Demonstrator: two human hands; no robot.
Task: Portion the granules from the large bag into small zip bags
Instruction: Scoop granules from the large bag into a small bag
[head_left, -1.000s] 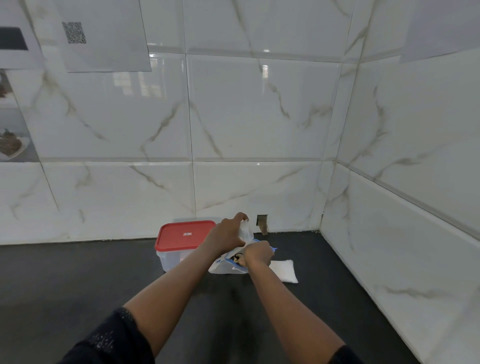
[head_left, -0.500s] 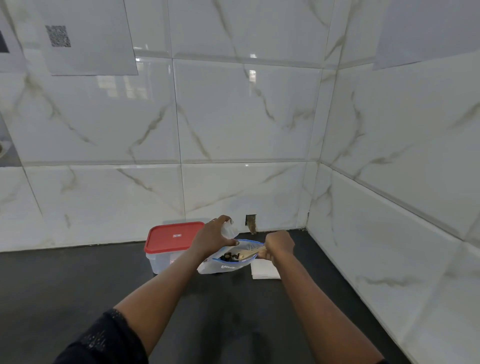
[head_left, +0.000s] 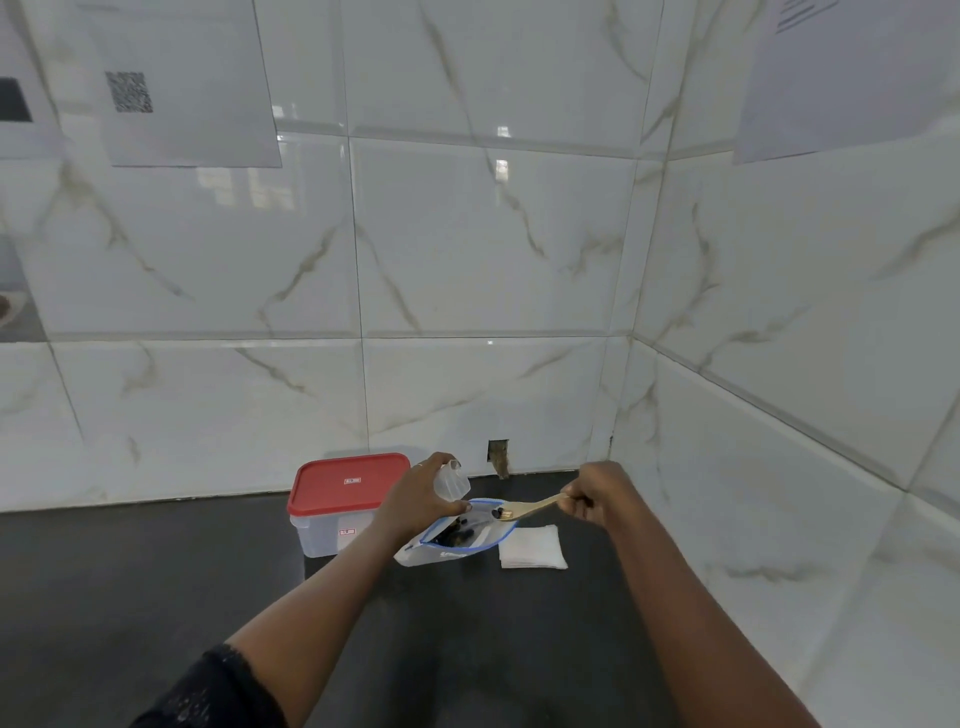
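Marble-veined tile walls (head_left: 467, 234) meet in a corner behind a dark desk (head_left: 156, 597). A paper sheet with a printed code (head_left: 197, 104) hangs on the left tiles. A clear box with a red lid (head_left: 345, 486) stands by the wall, its right side hidden by the left forearm. Just right of it lies the large bag (head_left: 452, 553), blue-zipped and gaping, with a flat white stack (head_left: 532, 546) beside it. The left grip (head_left: 421, 501) is curled round a small clear bag (head_left: 451, 480) above the large bag's mouth. The right grip (head_left: 597, 493) pinches a wooden spoon (head_left: 530, 508), its bowl over that mouth. Dark granules (head_left: 457, 530) sit inside the large bag, a few on the spoon.
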